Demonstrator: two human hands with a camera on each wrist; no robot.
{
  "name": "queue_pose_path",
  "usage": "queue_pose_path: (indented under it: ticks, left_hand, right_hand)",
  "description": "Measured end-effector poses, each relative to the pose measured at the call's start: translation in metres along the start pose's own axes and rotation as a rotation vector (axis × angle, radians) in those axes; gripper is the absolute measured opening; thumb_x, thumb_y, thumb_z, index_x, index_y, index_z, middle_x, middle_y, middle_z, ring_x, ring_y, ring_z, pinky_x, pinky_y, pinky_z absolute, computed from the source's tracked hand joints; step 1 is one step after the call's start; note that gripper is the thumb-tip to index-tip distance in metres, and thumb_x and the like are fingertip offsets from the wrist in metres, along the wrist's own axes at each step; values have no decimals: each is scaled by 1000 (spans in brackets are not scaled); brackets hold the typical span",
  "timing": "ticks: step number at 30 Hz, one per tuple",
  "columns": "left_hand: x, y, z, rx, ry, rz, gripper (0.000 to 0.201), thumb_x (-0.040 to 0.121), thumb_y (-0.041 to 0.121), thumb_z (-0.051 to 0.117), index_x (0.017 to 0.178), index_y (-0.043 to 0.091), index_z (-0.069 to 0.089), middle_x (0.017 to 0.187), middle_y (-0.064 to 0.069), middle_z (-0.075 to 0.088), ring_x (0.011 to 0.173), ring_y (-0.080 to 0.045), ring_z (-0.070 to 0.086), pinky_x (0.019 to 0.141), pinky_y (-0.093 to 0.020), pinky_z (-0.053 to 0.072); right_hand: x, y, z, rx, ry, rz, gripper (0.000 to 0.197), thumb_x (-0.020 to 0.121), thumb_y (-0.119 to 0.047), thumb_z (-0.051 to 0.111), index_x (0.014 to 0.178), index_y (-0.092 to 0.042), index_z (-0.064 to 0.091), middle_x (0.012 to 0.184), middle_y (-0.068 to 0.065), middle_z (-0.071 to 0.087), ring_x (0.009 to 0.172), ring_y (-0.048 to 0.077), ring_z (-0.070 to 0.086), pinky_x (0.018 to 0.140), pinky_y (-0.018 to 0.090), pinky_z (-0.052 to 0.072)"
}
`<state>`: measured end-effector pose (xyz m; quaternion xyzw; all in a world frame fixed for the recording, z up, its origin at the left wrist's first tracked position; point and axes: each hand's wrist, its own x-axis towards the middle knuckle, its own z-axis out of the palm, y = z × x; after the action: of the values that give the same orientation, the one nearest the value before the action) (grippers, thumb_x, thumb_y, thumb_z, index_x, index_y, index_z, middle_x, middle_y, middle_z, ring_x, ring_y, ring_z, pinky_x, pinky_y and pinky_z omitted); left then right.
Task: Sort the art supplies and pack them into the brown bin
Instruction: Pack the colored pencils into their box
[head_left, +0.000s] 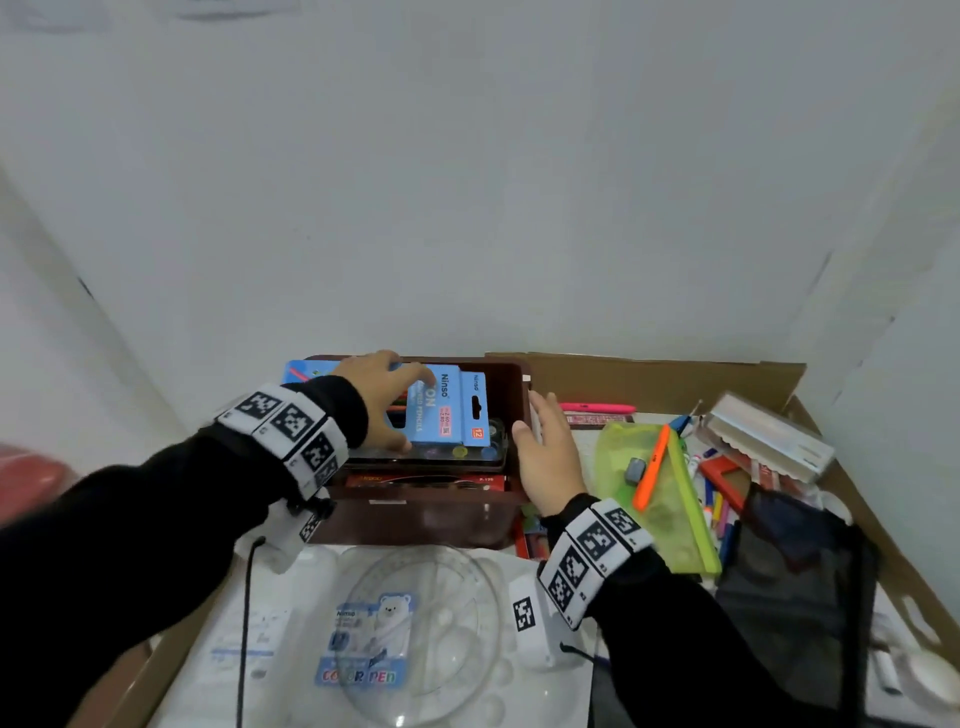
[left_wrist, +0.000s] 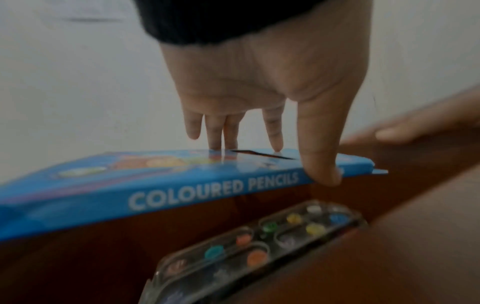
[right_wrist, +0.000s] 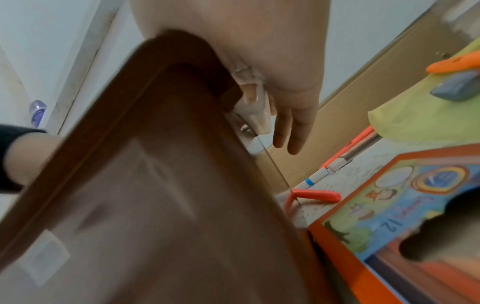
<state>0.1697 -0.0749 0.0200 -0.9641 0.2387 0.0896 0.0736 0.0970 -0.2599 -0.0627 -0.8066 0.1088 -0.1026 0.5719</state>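
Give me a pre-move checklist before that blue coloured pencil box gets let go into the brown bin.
1. Left hand holds the coloured pencil box, thumb on its edge: ok.
2. Box lying flat in the brown bin: not ok, it is tilted.
3. Watercolour palette underneath lies flat: ok.
4. Right hand steadies the bin's outer wall: ok.
5. Box's far end clears the bin rim: cannot tell.
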Motion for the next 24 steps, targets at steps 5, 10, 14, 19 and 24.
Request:
queue_pose_path:
  ticks: [5, 10, 14, 19, 24]
  left_hand:
    - [20, 13, -3, 150, -179, 48, 80, 69, 54, 70, 130, 36, 23, 121, -4, 44, 99, -20, 46, 87, -35, 44]
    - [31, 29, -2, 229, -304, 58, 88, 67, 52, 73, 133, 32, 17, 116, -7, 46, 94, -21, 47, 84, -40, 47]
    - [40, 40, -4, 259, -337, 66, 93, 67, 46, 76, 134, 27, 15, 105, -5, 42, 85, -21, 46, 73, -36, 44]
    - [56, 57, 1, 315, -363, 47, 93, 71, 37, 76, 138, 22, 14, 121, -13, 40, 106, -30, 51, 73, -38, 40]
    - [74, 76, 24, 89, -356, -129, 57, 97, 41, 30, 141, 4, 23, 133, -21, 41, 123, -34, 39, 96, -36, 32]
  right_hand:
    - [-1, -1, -2, 28, -32, -11, 47, 99, -17, 42, 145, -17, 31, 156, -2, 12, 143, 9, 8, 109, 19, 10]
    - [0, 2, -5, 52, -48, -9, 48, 98, -18, 43, 145, -20, 30, 156, -5, 12, 142, 6, 8, 103, 14, 8]
    - [2, 4, -4, 77, -62, -8, 48, 98, -18, 44, 144, -22, 31, 156, -6, 12, 142, 4, 6, 102, 12, 8]
    - [3, 7, -4, 112, -69, -12, 47, 98, -16, 43, 144, -23, 31, 156, -8, 11, 141, 2, 4, 91, -4, 7]
    - [3, 9, -3, 148, -72, -28, 47, 98, -15, 43, 143, -23, 31, 156, -9, 11, 141, 1, 3, 98, 6, 4]
